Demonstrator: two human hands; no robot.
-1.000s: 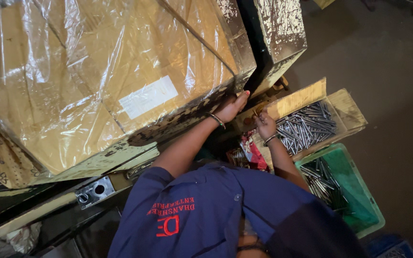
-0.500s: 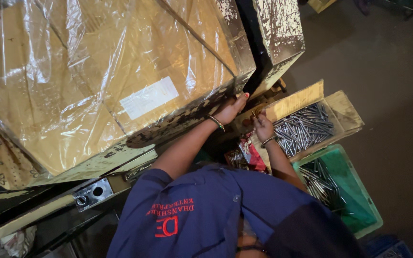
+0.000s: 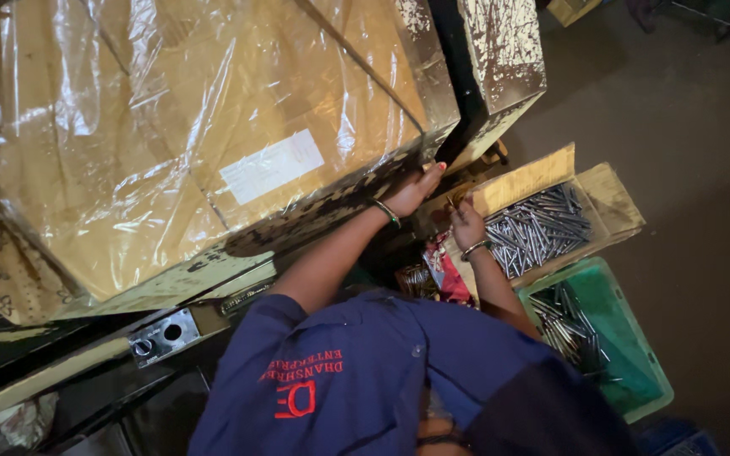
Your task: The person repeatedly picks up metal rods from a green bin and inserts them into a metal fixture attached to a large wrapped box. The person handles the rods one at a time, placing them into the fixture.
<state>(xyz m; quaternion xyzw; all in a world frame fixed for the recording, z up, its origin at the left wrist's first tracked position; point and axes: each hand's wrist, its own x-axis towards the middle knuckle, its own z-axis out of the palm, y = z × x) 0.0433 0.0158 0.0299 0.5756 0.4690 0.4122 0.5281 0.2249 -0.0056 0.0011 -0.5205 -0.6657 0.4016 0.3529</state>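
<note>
Left hand: my left hand lay flat, fingers stretched out, pressed against the lower edge of the big plastic-wrapped carton; it gripped nothing.
Right hand: my right hand was curled, fingertips pinched near something small and brownish at the corner of the cardboard box; I could not tell whether it really had hold of it.
Metal pins: a heap of shiny metal pins filled the cardboard box, just beside my right hand.
Green crate: a green plastic crate stood next to the box, on the floor, with more dark metal pins in it.
Red packet: a red and white packet lay under my right forearm, touching the box's near end.
Wrists: a bangle on each wrist.
Metal frame: a dark frame with a grey bracket ran below the carton.
Sleeves: dark blue shirt filled the lower view.
</note>
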